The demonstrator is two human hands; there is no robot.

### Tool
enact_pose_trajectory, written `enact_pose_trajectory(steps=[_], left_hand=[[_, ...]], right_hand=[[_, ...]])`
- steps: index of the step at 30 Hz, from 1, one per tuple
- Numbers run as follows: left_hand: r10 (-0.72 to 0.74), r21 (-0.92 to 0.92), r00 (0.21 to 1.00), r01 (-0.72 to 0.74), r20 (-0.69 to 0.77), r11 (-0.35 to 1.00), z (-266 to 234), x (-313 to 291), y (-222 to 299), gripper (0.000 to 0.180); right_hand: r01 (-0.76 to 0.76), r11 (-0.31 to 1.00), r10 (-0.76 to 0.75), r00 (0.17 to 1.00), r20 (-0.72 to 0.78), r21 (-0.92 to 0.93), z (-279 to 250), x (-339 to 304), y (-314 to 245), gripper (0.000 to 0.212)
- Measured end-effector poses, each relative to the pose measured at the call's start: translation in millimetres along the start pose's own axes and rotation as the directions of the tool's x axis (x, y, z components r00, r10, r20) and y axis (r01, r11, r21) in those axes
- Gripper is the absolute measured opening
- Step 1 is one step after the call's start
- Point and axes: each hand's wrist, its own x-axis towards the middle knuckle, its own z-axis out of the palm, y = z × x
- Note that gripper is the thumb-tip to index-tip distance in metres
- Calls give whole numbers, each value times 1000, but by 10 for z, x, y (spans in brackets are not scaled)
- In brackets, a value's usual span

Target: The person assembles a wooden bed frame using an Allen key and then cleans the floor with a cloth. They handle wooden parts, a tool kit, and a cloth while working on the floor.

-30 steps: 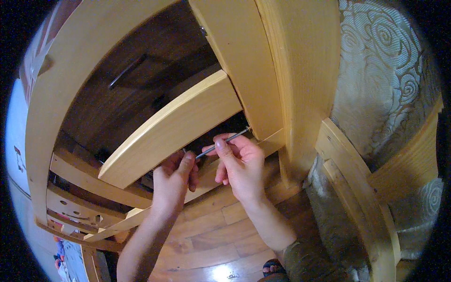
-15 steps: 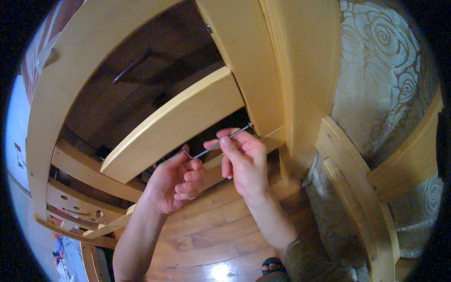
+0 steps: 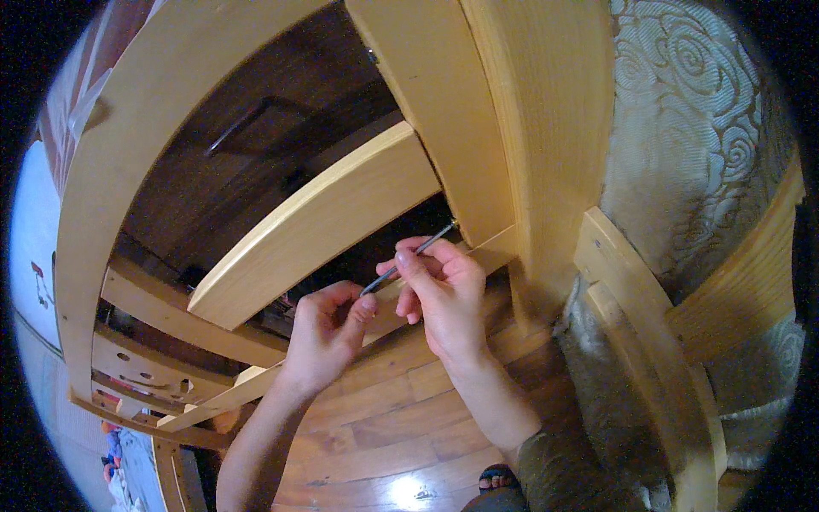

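A long grey hex key slants between my two hands. Its far tip meets a small bolt at the edge of an upright wooden board. My right hand is closed around the middle of the shaft, with thumb and fingers pinching it. At the near end, my left hand pinches the key between thumb and forefinger, which hide the bent short arm. Just above the hands runs a curved wooden rail, and a dark gap separates it from the lower rail.
A thick wooden post stands to the right, beside a pale rose-patterned cushion. More slats of the frame lie at left. Below is a shiny plank floor, with a sandalled foot at the bottom.
My left hand has turned over, its back now more toward me, and its grip now covers the bent end that showed before. My right hand has barely moved; the key's tip stays at the bolt.
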Motion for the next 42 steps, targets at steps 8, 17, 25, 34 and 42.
enact_pose_trajectory(steps=[8, 17, 25, 34, 42], left_hand=[[-91, -87, 991, 100, 98, 991, -83, 28, 80, 17], [255, 289, 966, -233, -41, 928, -40, 32, -81, 6], [804, 828, 568, -526, 174, 192, -177, 309, -253, 14], [-336, -477, 907, 421, 255, 772, -144, 134, 79, 30], [-253, -510, 964, 176, -84, 842, 36, 205, 73, 13]], right_hand=[[66, 995, -61, 995, -74, 75, 94, 18, 37, 16], [12, 1000, -12, 1000, 2, 25, 62, 22, -16, 18], [24, 998, -27, 998, -61, -53, 80, 68, -41, 19], [3, 997, -8, 998, -66, -82, 63, 52, -38, 17], [18, 998, -19, 1000, -15, -65, 23, 53, -57, 19]])
